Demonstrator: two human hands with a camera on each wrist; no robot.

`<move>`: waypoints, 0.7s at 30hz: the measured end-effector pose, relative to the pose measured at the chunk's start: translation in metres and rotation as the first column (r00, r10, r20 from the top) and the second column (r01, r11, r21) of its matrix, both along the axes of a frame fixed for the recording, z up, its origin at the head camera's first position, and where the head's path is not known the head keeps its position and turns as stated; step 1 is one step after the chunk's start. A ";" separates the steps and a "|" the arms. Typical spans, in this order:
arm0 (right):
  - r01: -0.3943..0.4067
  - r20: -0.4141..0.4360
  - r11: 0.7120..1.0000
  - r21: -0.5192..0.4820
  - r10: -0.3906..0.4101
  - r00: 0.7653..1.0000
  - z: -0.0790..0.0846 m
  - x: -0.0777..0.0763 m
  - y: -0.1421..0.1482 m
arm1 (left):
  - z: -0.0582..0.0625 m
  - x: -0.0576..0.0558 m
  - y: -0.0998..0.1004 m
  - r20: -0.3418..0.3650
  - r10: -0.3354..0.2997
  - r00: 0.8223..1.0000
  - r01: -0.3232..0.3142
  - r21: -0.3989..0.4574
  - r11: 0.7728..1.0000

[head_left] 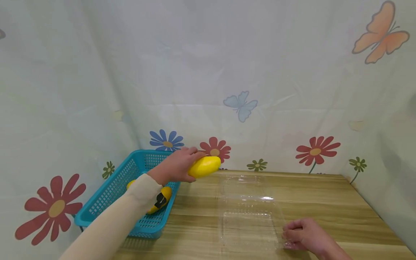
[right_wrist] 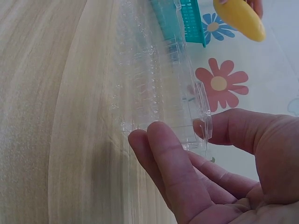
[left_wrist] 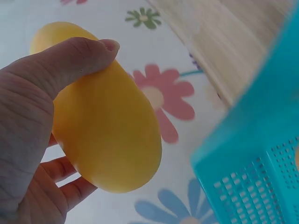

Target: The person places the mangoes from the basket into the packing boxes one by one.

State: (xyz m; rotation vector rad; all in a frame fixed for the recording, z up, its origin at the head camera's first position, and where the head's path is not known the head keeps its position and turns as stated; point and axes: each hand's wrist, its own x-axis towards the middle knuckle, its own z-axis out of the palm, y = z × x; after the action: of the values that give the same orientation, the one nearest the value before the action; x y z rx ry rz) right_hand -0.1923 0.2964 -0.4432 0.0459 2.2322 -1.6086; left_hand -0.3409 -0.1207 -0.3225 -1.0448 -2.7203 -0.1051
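My left hand [head_left: 178,164] holds a smooth yellow mango [head_left: 204,167] in the air, beside the right rim of a teal basket [head_left: 152,231]. In the left wrist view the thumb lies across the mango [left_wrist: 112,135] and the fingertips show behind it. Inside the basket, partly hidden by my left sleeve, lie more yellow fruits; one fruit [head_left: 166,193] bears a black patch. A clear plastic clamshell box [head_left: 248,227] lies opened out on the table. My right hand [head_left: 310,236] pinches its near right corner, thumb at the rim and fingers against the outer wall.
The wood-grain table [head_left: 331,202] ends at a pale curtain [head_left: 276,72] printed with flowers and butterflies, which rises behind and on both sides. The basket stands at the left, close to the curtain.
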 end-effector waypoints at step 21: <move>-0.015 -0.013 1.000 -0.009 0.015 1.000 -0.002 0.001 0.000 | -0.019 0.030 0.069 -0.012 -0.126 0.992 0.122 -0.170 0.978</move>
State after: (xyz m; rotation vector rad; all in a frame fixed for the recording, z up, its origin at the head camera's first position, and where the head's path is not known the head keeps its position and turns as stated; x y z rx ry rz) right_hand -0.1914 0.2964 -0.4451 0.0169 2.2294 -1.6156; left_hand -0.3110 -0.0521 -0.3411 -1.2542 -2.6796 0.1186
